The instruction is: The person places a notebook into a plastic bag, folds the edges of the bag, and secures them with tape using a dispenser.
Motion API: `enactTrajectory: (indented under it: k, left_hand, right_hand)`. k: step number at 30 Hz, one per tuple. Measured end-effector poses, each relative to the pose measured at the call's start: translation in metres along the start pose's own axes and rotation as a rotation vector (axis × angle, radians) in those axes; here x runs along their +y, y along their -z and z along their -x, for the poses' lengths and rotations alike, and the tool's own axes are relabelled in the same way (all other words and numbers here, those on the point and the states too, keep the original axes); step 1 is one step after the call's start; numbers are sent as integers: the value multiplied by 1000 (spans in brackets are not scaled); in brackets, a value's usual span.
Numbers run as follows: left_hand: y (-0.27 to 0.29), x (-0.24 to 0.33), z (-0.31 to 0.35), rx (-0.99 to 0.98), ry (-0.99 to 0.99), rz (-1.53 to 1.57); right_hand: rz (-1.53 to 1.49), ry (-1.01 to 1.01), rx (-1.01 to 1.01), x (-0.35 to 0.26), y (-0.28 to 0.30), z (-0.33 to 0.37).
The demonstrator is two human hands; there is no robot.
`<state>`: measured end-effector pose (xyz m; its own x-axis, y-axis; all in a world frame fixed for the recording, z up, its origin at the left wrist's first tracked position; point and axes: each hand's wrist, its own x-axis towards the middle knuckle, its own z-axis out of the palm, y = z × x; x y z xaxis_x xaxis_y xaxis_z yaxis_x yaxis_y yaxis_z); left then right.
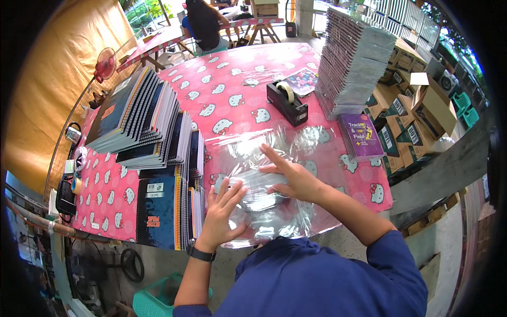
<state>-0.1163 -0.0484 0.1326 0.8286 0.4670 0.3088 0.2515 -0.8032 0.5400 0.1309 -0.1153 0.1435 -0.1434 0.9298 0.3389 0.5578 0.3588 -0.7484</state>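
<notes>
Clear plastic film (pixel 259 203) lies crinkled and shiny over the near middle of the table. My left hand (pixel 224 214) rests on its left part with the fingers spread. Farther right, my right hand (pixel 289 177) lies on the film too, fingers stretched out and apart. Neither hand grips anything. Glare on the plastic makes it hard to tell whether something lies under it. Just left of my left hand stand piles of dark blue spiral notebooks (pixel 156 206), with a higher pile of spiral notebooks (pixel 119 113) behind.
A black tape dispenser (pixel 288 103) stands beyond the film. To its right rise a tall stack of plastic-wrapped spiral notebooks (pixel 351 63) and a purple stack of booklets (pixel 362 137). A pink patterned cloth (pixel 211 84) covers the table. Cardboard boxes (pixel 404 121) are at right; a person (pixel 203 26) sits beyond.
</notes>
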Motion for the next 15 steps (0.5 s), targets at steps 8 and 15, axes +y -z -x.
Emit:
enactTrajectory:
  k: [8,15]
  left_hand:
    - [2,22,-25,-168,2,-244]
    - [0,15,-27,-166,-63,-196]
  right_hand:
    - [-242,-121,62,-7,18,-18]
    - [-419,-510,-183,4,66,-57]
